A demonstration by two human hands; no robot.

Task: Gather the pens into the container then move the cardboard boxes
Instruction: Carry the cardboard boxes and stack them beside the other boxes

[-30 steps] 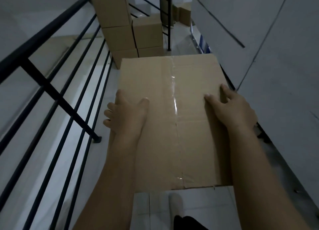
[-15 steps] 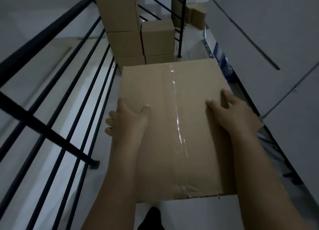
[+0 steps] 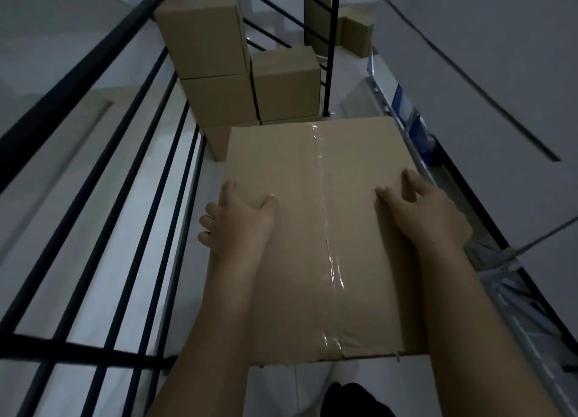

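Observation:
I carry a large taped cardboard box [image 3: 316,222] in front of me, above the floor. My left hand [image 3: 237,222] grips its left edge, thumb on top and fingers down the side. My right hand [image 3: 419,207] grips the right edge the same way. Ahead by the railing stands a stack of cardboard boxes [image 3: 219,72], three high on the left, with a lower pile [image 3: 286,82] beside it. No pens or container are in view.
A black metal railing [image 3: 93,154] runs along my left. A grey wall [image 3: 488,72] lines the right, with a metal frame [image 3: 516,291] and blue items [image 3: 416,126] at its foot. More boxes [image 3: 356,32] sit beyond a black post [image 3: 331,47]. My dark shoe [image 3: 353,398] shows below.
I have walked forward along the corridor with the box; the stacked boxes are nearer and the railing posts have slid back past me. My grip has stayed the same.

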